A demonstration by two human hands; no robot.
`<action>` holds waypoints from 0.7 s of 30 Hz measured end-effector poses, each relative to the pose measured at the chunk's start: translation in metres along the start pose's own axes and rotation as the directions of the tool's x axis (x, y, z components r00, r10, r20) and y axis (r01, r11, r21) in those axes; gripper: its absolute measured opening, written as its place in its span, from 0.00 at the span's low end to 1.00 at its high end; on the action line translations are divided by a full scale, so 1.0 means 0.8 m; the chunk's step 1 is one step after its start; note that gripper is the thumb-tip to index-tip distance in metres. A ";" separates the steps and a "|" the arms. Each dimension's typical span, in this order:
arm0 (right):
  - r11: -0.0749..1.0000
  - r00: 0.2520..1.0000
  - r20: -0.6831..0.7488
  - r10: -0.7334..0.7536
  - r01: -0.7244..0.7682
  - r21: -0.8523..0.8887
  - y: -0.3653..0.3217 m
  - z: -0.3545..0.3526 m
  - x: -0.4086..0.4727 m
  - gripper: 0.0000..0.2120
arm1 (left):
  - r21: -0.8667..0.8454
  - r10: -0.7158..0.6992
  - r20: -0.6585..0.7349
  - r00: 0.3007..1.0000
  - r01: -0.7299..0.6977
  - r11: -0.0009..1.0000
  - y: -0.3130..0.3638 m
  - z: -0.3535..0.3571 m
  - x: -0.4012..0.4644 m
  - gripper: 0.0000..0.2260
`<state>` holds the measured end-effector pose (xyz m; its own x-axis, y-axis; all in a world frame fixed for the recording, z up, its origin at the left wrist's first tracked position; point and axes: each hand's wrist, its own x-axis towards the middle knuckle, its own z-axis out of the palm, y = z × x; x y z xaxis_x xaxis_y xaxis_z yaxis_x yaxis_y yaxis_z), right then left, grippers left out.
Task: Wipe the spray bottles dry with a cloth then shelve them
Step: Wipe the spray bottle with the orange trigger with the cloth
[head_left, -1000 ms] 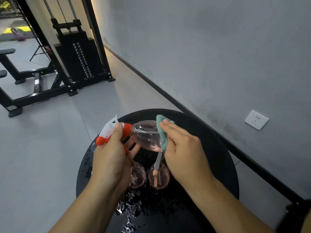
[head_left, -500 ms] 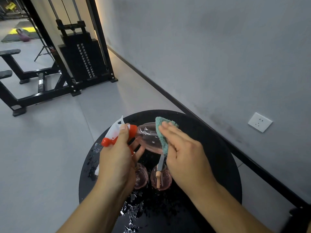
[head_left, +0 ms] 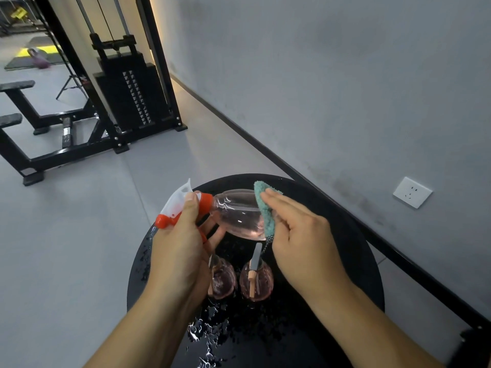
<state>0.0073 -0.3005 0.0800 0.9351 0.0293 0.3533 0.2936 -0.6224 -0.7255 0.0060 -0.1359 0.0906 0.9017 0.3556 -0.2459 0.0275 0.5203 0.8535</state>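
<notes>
The left hand (head_left: pixel 183 251) grips a clear pink bottle (head_left: pixel 239 215) by its orange-and-white sprayer (head_left: pixel 178 205), holding it sideways above the round black tabletop (head_left: pixel 345 261). The right hand (head_left: pixel 300 240) presses a teal cloth (head_left: pixel 265 208) against the bottle's base end with straight fingers, thumb hidden behind. Two more pink bottles (head_left: pixel 256 281) stand on the tabletop below the hands, amid water droplets (head_left: pixel 210 330). No label or writing is readable on any bottle. A white socket (head_left: pixel 412 192) sits on the grey wall; a black weight machine (head_left: pixel 130 94) stands behind.
</notes>
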 end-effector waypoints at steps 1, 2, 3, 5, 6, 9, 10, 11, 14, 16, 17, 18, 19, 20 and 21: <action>1.000 1.000 -0.020 0.014 -0.014 0.015 0.001 -0.001 0.000 0.22 | -0.004 0.005 -0.002 1.000 -0.005 1.000 0.001 0.000 0.000 0.17; 1.000 1.000 -0.025 0.014 -0.014 0.020 -0.001 0.000 -0.001 0.22 | -0.003 0.006 -0.007 1.000 -0.006 1.000 0.001 0.000 0.000 0.17; 1.000 1.000 -0.014 0.004 -0.004 0.018 -0.003 0.002 -0.003 0.22 | 0.003 0.004 -0.010 1.000 -0.004 1.000 0.000 0.001 -0.002 0.17; 1.000 0.999 0.034 -0.031 0.031 -0.001 -0.006 0.006 -0.006 0.23 | 0.024 -0.013 -0.003 1.000 0.013 1.000 -0.005 0.002 -0.005 0.16; 0.999 0.998 0.054 -0.044 0.044 -0.008 -0.006 0.006 -0.006 0.24 | 0.035 -0.021 0.003 1.000 0.021 0.999 -0.006 0.002 -0.006 0.15; 1.000 0.999 0.036 -0.013 0.013 0.001 -0.002 0.000 0.000 0.23 | 0.042 -0.005 0.008 1.000 0.004 0.999 -0.005 0.002 -0.003 0.14; 1.000 1.000 0.027 0.002 -0.003 0.006 -0.001 -0.002 0.001 0.22 | 0.036 0.005 0.003 1.000 -0.005 0.999 -0.002 0.002 -0.002 0.14; 1.000 0.999 0.035 0.011 -0.011 0.001 -0.002 -0.003 0.001 0.22 | 0.033 0.012 0.000 1.000 -0.012 0.999 -0.001 0.002 -0.002 0.13; 0.999 0.989 0.146 0.006 0.001 -0.048 -0.004 -0.003 -0.002 0.23 | 0.039 0.004 -0.001 1.000 -0.004 0.999 -0.002 0.002 -0.004 0.14; 0.998 0.975 0.222 0.007 0.008 -0.069 -0.004 -0.007 -0.002 0.25 | 0.037 0.001 -0.006 1.000 -0.001 0.999 -0.003 -0.001 -0.003 0.14; 0.997 0.971 0.241 0.005 0.014 -0.076 -0.003 -0.009 -0.001 0.26 | 0.037 0.004 -0.005 1.000 -0.004 0.999 -0.003 -0.003 -0.002 0.13; 0.996 0.969 0.247 0.001 0.020 -0.082 -0.003 -0.010 0.000 0.27 | 0.040 0.007 -0.001 1.000 -0.007 0.999 -0.002 -0.004 -0.001 0.12; 0.996 0.969 0.246 -0.002 0.025 -0.090 -0.002 -0.010 0.000 0.27 | 0.048 0.010 0.000 1.000 -0.010 0.999 -0.002 -0.004 0.000 0.12; 0.995 0.971 0.240 -0.002 0.026 -0.100 -0.001 -0.009 0.000 0.26 | 0.059 0.011 -0.003 1.000 -0.011 0.998 -0.002 -0.004 0.000 0.12; 0.994 0.973 0.230 0.005 0.021 -0.110 0.001 -0.008 -0.001 0.25 | 0.067 0.010 -0.006 1.000 -0.009 0.998 -0.003 -0.004 -0.001 0.12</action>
<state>0.0057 -0.3056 0.0831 0.9571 0.2052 0.2048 0.2897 -0.7040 -0.6484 0.0039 -0.1350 0.0869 0.8992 0.3655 -0.2404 0.0480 0.4637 0.8847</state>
